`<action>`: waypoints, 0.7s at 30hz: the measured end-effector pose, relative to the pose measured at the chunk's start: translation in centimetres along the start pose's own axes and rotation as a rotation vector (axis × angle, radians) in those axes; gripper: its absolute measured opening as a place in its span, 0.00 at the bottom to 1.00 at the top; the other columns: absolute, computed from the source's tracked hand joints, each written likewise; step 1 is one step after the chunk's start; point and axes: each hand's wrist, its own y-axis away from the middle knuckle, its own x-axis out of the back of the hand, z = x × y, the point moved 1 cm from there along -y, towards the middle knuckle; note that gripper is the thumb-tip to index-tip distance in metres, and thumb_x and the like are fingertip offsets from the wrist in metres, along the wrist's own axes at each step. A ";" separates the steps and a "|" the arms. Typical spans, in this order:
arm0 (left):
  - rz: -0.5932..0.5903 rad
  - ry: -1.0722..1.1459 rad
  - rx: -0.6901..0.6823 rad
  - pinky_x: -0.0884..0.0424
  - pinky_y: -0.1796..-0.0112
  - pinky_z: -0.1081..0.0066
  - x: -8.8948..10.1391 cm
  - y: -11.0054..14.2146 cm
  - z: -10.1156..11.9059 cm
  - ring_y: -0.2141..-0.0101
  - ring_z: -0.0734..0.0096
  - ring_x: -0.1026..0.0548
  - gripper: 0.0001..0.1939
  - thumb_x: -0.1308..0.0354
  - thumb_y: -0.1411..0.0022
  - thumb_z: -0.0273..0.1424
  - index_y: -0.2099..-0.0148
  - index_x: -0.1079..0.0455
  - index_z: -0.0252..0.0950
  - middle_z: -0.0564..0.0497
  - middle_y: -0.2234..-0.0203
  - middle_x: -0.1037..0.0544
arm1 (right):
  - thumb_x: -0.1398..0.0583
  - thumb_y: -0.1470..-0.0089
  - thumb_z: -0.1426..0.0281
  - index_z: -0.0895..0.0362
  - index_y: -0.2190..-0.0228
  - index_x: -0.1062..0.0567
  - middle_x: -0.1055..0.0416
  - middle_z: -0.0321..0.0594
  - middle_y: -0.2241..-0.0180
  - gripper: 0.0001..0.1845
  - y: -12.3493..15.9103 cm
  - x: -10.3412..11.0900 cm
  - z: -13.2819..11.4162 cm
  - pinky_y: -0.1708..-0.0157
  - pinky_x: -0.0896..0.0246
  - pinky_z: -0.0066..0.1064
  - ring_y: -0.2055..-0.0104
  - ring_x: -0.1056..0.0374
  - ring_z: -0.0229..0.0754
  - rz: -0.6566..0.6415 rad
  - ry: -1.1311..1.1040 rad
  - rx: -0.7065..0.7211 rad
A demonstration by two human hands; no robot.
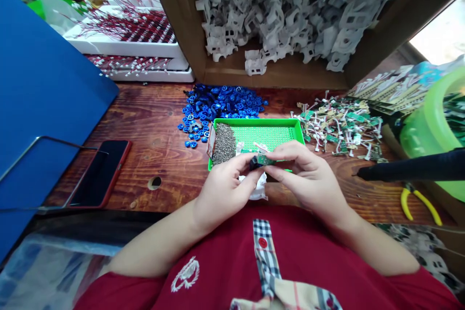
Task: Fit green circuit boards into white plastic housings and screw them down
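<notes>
My left hand (225,186) and my right hand (305,177) meet over the near edge of a green tray (276,128). Both are closed around a small assembly: a green circuit board (266,159) with a dark part (254,163) beside it, and a white plastic piece (258,189) showing under my left fingers. My right fingers pinch the board from the right; my left fingers grip the dark part and the white piece. The tray holds a heap of small grey screws (223,143) at its left end.
A pile of blue plastic parts (218,104) lies behind the tray, green boards with white clips (339,128) to the right. A cardboard box (189,34) of white plastic housings stands at the back. A red phone (100,172), a black tool (414,167), yellow pliers (421,201) and a green tub (434,126) surround me.
</notes>
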 end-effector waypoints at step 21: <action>-0.089 0.032 0.197 0.30 0.63 0.72 0.7 0.1 1.5 0.65 0.66 0.24 0.10 0.45 0.40 0.34 0.60 0.28 0.35 0.49 0.67 0.21 | 0.38 0.49 0.74 0.50 0.61 0.25 0.31 0.35 0.67 0.13 0.5 -0.5 -0.1 0.63 0.34 0.24 0.62 0.34 0.32 0.044 0.106 0.024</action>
